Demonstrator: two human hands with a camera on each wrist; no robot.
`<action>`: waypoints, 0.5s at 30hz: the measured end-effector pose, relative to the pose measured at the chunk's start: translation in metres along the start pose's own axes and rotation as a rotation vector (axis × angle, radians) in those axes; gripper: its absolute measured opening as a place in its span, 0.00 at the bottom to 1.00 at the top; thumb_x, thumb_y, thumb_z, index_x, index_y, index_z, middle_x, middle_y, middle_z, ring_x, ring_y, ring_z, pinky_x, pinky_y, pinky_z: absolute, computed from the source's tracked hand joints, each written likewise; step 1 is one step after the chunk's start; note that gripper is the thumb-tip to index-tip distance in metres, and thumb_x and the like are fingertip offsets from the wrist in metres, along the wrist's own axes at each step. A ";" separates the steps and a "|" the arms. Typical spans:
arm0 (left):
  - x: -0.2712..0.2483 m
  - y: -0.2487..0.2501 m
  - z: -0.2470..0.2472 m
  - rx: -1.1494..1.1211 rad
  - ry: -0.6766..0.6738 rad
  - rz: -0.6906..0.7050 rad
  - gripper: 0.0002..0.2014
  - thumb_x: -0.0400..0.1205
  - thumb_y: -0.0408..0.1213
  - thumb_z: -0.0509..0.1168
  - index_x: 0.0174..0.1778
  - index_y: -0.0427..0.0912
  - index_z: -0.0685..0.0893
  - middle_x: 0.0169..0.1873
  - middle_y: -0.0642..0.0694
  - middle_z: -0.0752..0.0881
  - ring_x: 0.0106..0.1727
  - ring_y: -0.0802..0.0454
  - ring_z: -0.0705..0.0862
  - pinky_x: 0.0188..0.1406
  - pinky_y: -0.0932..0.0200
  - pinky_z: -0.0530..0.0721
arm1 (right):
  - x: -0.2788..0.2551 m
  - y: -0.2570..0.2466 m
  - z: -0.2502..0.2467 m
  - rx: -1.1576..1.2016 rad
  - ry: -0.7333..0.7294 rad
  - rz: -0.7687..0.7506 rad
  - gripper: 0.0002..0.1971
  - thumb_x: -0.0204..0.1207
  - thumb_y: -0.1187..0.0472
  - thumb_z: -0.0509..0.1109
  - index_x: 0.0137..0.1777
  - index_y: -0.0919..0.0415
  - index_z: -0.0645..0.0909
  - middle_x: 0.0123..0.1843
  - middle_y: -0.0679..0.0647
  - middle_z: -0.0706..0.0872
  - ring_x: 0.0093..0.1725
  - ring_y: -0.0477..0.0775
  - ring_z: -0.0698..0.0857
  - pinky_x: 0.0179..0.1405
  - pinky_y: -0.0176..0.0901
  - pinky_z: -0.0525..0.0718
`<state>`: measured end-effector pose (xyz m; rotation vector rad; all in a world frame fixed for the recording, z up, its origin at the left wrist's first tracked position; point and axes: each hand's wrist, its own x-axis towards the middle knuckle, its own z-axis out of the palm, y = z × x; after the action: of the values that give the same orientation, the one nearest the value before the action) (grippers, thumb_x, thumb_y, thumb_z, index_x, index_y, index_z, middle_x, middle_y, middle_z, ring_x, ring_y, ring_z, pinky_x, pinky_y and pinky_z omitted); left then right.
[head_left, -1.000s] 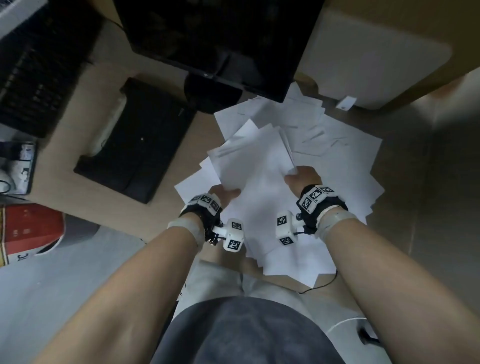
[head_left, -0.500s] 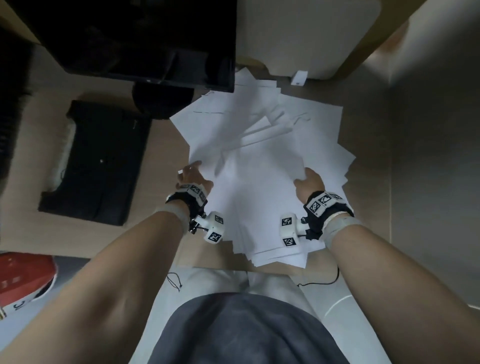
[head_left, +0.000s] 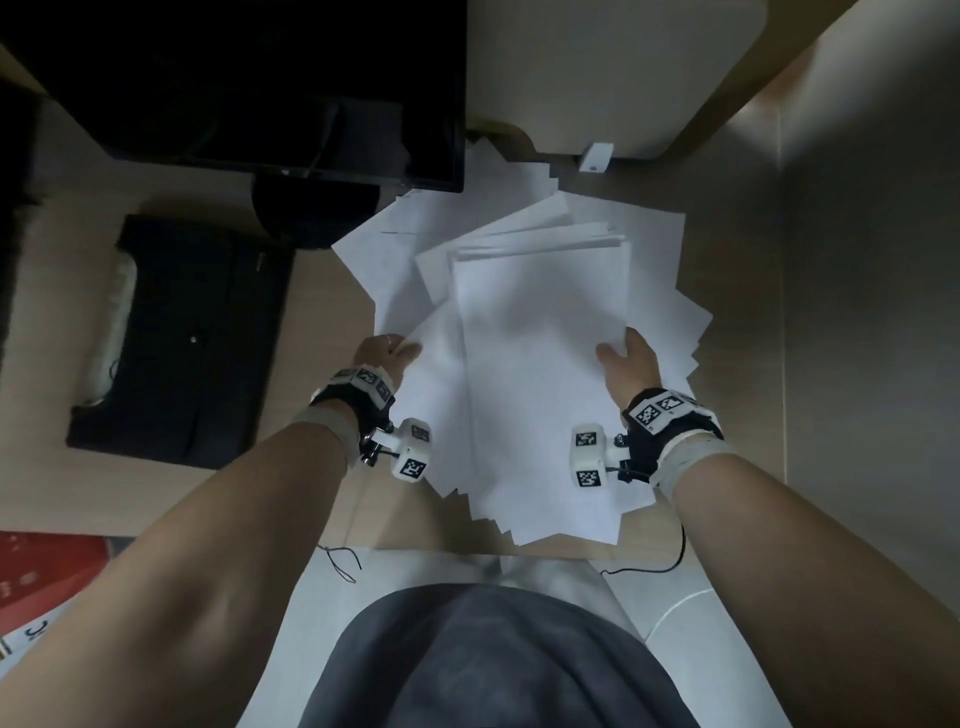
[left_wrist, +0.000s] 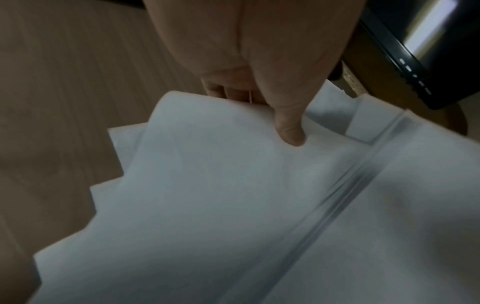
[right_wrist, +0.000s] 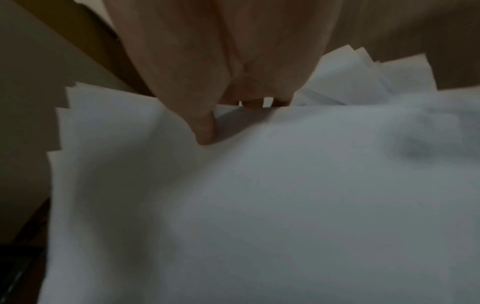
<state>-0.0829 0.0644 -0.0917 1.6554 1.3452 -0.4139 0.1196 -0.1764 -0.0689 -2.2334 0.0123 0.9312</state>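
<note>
White paper (head_left: 540, 374) covers the middle of the frame in the head view, a big untidy pile on the beige desk (head_left: 322, 322), with its corners fanned out like steps at the lower edge and on the right side. On top, in the centre, some sheets lie more even, one over another. The left hand (head_left: 387, 356) is at the left border of the pile, a little left of the frame's centre. In the left wrist view its thumb (left_wrist: 289, 127) lies on top of a sheet and the fingers (left_wrist: 233, 94) go under the edge, so the hand pinches the paper between them; the edge of the even sheets runs as a grey band to the right of the thumb. The right hand (head_left: 631, 364) is at the right border of the even sheets, at about the same height in the frame. In the right wrist view its thumb presses on the top sheet and the fingertips (right_wrist: 254, 102) show below the edge, so this hand holds the paper in the same narrow pinch. If the pile is lifted or rests on the desk, the pictures do not tell. A black monitor (head_left: 260, 78) fills the upper left, its round foot just beside the far sheets. A flat black case (head_left: 182, 338) lies at the left, apart from the paper. A small white tag (head_left: 596, 156) is in the upper middle and a red box (head_left: 47, 571) at the lower left.
</note>
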 end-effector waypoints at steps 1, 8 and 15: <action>-0.003 -0.002 0.000 -0.012 -0.006 -0.007 0.23 0.83 0.48 0.66 0.65 0.31 0.81 0.61 0.31 0.84 0.63 0.33 0.82 0.61 0.46 0.79 | 0.002 0.000 0.003 0.023 -0.013 0.036 0.22 0.84 0.61 0.62 0.77 0.65 0.71 0.71 0.57 0.78 0.70 0.60 0.77 0.68 0.46 0.75; -0.028 -0.016 0.018 -0.022 -0.034 -0.112 0.22 0.84 0.43 0.65 0.71 0.35 0.78 0.64 0.37 0.83 0.61 0.41 0.82 0.59 0.54 0.77 | -0.002 0.023 0.027 0.019 -0.067 0.236 0.17 0.81 0.65 0.66 0.69 0.69 0.77 0.65 0.64 0.83 0.52 0.56 0.80 0.54 0.44 0.78; -0.052 -0.032 0.032 -0.062 -0.039 -0.156 0.21 0.85 0.47 0.62 0.70 0.39 0.80 0.64 0.40 0.83 0.56 0.43 0.80 0.57 0.54 0.75 | -0.021 0.039 0.036 0.054 -0.087 0.229 0.26 0.82 0.56 0.67 0.75 0.70 0.69 0.68 0.61 0.79 0.59 0.59 0.79 0.54 0.43 0.73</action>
<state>-0.1203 0.0065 -0.0840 1.4903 1.4491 -0.4880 0.0716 -0.1888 -0.0971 -2.1706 0.2557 1.1362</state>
